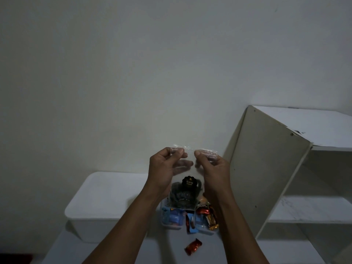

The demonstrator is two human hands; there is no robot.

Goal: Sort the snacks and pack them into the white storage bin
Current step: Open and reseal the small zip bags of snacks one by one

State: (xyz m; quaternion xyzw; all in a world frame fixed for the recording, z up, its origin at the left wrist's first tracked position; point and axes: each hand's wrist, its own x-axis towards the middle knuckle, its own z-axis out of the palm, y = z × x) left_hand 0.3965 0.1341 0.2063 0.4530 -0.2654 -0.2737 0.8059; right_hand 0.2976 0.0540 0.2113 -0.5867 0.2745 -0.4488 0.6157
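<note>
I'm holding the clear plastic bag of dark round cookies (183,195) up, my left hand (163,170) and right hand (213,172) both pinching its top edge; the white plastic storage bin (91,229) is sitting at its eight o'clock.

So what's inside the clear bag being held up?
The clear bag holds dark round snacks behind a black label; its upper half looks empty. Overlap hides their count.

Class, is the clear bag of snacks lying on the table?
No, the left hand and right hand pinch the clear bag by its top, holding it up.
</note>
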